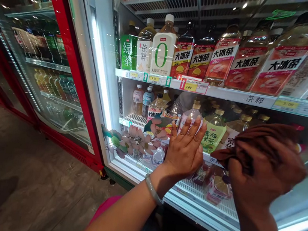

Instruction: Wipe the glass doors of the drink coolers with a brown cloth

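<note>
My left hand (186, 146) lies flat with fingers spread against the glass door (146, 175) of a drinks fridge, a pale bangle on its wrist. To its right, my right hand (268, 172) is closed round a bunched brown cloth (264, 141), which appears pressed to the same glass. Flower decals (139, 138) stick to the door left of my left hand. Behind the glass, a bottle with a light green label (213, 133) shows between my hands. Part of the cloth is covered by my right fingers.
Shelves inside hold rows of tea bottles (201, 59) above a price strip (192, 84). On the left stands another fridge with a red frame (72, 63). Grey floor (34, 179) lies below it. A bright light strip (100, 70) runs down the fridge's left side.
</note>
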A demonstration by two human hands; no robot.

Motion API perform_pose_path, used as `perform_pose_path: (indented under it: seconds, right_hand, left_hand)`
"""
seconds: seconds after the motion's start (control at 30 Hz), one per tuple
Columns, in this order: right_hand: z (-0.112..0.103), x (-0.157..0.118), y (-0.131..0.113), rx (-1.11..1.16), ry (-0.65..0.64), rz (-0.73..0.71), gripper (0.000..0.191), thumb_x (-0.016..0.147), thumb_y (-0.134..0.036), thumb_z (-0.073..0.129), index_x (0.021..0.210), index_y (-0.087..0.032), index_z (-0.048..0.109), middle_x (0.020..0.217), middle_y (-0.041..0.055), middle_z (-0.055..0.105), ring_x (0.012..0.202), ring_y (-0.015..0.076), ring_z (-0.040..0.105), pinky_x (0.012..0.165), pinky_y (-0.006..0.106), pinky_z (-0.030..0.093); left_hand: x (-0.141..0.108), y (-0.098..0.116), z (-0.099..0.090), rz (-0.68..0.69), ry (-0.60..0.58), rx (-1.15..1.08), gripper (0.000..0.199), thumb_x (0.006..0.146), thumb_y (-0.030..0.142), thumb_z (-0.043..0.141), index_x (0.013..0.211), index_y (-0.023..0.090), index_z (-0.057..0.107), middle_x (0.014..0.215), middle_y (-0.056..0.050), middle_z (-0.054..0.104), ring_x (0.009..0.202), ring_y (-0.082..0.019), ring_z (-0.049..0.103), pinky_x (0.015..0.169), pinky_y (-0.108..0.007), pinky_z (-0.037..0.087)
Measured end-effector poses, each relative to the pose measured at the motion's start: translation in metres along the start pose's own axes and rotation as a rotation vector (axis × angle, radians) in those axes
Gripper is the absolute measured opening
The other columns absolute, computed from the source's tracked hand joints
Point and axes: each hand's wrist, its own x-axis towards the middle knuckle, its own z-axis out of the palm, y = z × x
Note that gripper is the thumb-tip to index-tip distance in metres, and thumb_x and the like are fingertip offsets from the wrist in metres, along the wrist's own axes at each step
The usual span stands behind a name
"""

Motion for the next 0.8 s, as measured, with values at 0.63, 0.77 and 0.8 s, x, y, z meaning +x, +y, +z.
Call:
perform_pose_path:
  seconds: [0.63,0.77,0.8]
  right_hand:
    - [0.004,-0.011,-0.002,-0.060,0.022,0.031,0.052,0.069,-0.019,0.084,0.120,-0.027,0.078,0.138,0.0137,0.064,0.136,0.0489,0.055,0.118,0.066,0.045]
    - [0.015,-0.012,-0.026,0.013,-0.027,0.010,0.046,0.073,-0.018,0.080,0.117,-0.028,0.078,0.133,0.0107,0.067,0.138,0.0450,0.056,0.118,0.064,0.046]
    - [0.018,-0.013,-0.031,0.033,-0.053,-0.030,0.044,0.073,-0.017,0.080,0.116,-0.027,0.078,0.130,0.0097,0.069,0.135,0.0423,0.058,0.118,0.063,0.047]
  left_hand:
    - [-0.002,0.003,0.006,0.009,0.004,-0.014,0.075,0.100,0.023,0.040,0.170,0.017,0.013,0.176,-0.010,0.026,0.167,-0.024,0.005,0.136,-0.057,0.002]
    - [-0.002,0.004,0.006,0.009,-0.006,-0.012,0.076,0.100,0.023,0.041,0.170,0.018,0.012,0.176,-0.010,0.024,0.167,-0.025,0.004,0.136,-0.057,0.003]
    - [-0.002,0.004,0.006,0.006,-0.014,-0.009,0.077,0.100,0.023,0.041,0.170,0.018,0.010,0.177,-0.010,0.023,0.167,-0.026,0.004,0.136,-0.057,0.003]
